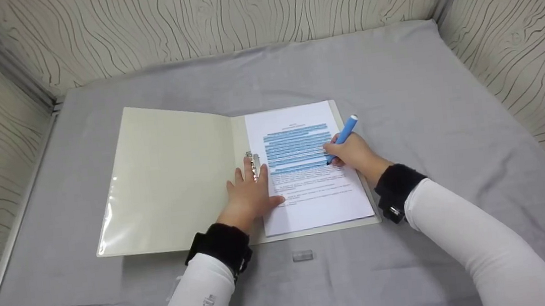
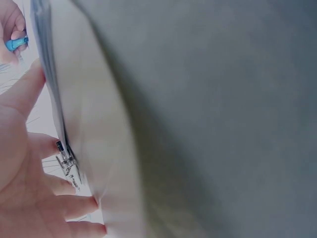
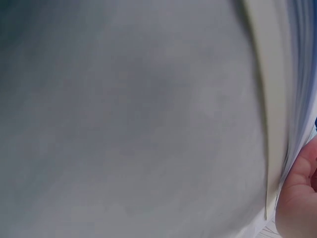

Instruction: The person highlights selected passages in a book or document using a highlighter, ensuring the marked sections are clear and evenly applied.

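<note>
A cream ring binder lies open, its left cover bare and a stack of printed sheets on its right side. Blue strokes cover the upper lines of text on the top sheet. My right hand grips a blue highlighter with its tip down at the right end of the lowest blue line. Fingers spread, my left hand rests over the sheets' left edge beside the metal ring clip. In the left wrist view the clip shows near the fingers; the right wrist view catches only part of the right hand.
A small translucent grey piece, perhaps a cap, lies in front of the binder. Grey cloth covers the table. Patterned panels stand behind and at both sides. Something clear shows partly beside the left sleeve.
</note>
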Available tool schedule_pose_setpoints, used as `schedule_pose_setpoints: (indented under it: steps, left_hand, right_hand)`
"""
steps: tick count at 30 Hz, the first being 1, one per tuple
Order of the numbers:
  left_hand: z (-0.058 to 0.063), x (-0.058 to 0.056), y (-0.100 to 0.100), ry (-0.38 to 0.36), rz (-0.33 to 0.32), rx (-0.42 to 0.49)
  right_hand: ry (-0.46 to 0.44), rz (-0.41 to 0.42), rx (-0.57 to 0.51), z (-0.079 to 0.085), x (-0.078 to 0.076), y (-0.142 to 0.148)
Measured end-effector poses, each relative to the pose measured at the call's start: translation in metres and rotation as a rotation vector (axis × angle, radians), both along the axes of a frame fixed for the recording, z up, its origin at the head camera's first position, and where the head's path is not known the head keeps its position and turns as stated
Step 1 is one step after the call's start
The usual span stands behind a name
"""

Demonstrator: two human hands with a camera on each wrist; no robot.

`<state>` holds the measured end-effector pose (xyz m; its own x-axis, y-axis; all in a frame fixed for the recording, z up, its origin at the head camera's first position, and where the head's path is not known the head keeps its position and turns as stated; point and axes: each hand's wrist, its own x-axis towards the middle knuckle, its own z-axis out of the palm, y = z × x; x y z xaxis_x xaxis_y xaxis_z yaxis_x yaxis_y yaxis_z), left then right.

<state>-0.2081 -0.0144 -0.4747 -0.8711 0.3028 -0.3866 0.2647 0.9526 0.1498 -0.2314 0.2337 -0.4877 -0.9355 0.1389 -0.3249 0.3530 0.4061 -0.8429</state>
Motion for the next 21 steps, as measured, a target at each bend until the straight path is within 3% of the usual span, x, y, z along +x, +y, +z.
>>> schedule_pose_setpoints:
  steps: [5,21]
  left_hand:
    - [-0.0023,-0.0009,-0.0003,0.001,0.009,0.010]
    - [-0.0016,-0.0005,-0.0010,0.001,0.013,0.025]
  right_hand:
    - [0.028,0.014,0.007,0.0007,-0.0004,0.0003]
    - [-0.019,0.018,0.036,0.0027,0.0015,0.0050]
